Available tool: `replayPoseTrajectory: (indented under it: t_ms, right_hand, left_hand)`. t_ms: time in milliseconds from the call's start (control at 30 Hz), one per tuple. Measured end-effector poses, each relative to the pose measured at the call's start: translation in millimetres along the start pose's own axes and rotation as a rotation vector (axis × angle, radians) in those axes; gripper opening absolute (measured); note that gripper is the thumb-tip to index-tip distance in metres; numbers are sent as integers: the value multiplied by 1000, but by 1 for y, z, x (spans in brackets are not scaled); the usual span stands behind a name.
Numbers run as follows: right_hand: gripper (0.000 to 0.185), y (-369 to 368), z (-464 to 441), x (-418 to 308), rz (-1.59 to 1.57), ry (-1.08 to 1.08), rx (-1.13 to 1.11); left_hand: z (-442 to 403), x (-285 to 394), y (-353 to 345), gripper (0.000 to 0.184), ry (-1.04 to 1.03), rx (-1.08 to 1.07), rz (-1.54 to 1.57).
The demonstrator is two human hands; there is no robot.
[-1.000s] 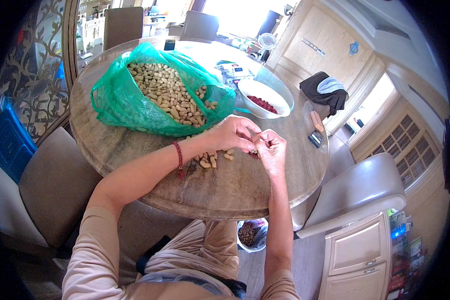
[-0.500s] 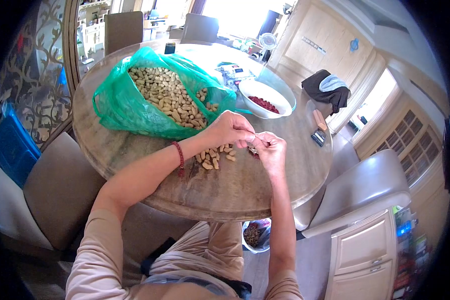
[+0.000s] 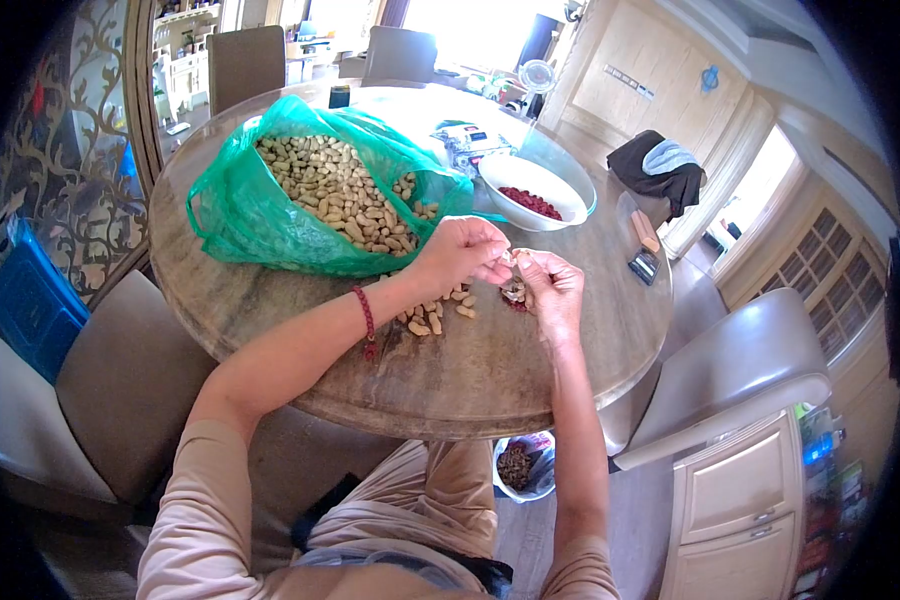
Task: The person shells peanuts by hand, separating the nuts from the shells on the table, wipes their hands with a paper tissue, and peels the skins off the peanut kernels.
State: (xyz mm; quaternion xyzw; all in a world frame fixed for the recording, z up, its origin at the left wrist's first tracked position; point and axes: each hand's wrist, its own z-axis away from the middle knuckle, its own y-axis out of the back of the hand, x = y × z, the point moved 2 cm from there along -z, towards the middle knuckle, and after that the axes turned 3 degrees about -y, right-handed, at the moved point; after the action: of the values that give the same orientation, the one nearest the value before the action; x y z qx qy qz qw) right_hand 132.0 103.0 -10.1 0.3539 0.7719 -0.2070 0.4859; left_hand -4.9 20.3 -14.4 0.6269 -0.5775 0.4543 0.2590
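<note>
My left hand (image 3: pixel 465 252) and my right hand (image 3: pixel 552 288) meet above the round table, both closed in a pinch. Between their fingertips is a peanut (image 3: pixel 510 258), its pale shell broken open. Several whole peanuts in the shell (image 3: pixel 425 318) lie on the table below my left wrist. Partly hidden by my right hand is a small heap of shell pieces and red kernels (image 3: pixel 514 293). A green plastic bag (image 3: pixel 232 210), lying open beyond my left forearm, is full of unshelled peanuts (image 3: pixel 340 195). Red-skinned kernels (image 3: pixel 530 203) lie in a white bowl (image 3: pixel 560 178) beyond my right hand.
The round table (image 3: pixel 450 395) has a clear packet (image 3: pixel 470 145) and a dark jar (image 3: pixel 339 97) at its back. A dark box-like item (image 3: pixel 644 266) lies near its right edge. Below the front edge stands a bin (image 3: pixel 538 487) with shells. Chairs (image 3: pixel 740 370) surround the table.
My fingers have shifted on the peanut, and the pale broken shell now shows between them. My hands have drawn slightly apart. The whole view has shifted a little.
</note>
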Motion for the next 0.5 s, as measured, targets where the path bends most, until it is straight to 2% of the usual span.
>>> replayPoseTrajectory:
  t_ms: [233,300,400,500]
  right_hand:
    - [13,0,-1,-2,27,-35,-40]
    - [12,-1,-1,-2,45,-51,-56]
    - [10,-1,0,-1,85,-79,-84]
    - [7,0,-2,6,122,-79,-89]
  left_hand:
    - [2,5,-4,15,-31,2,-35]
    - [5,6,-4,17,48,50,-160]
    - [5,7,-2,20,42,22,-243]
    - [5,3,-3,20,27,2,-192]
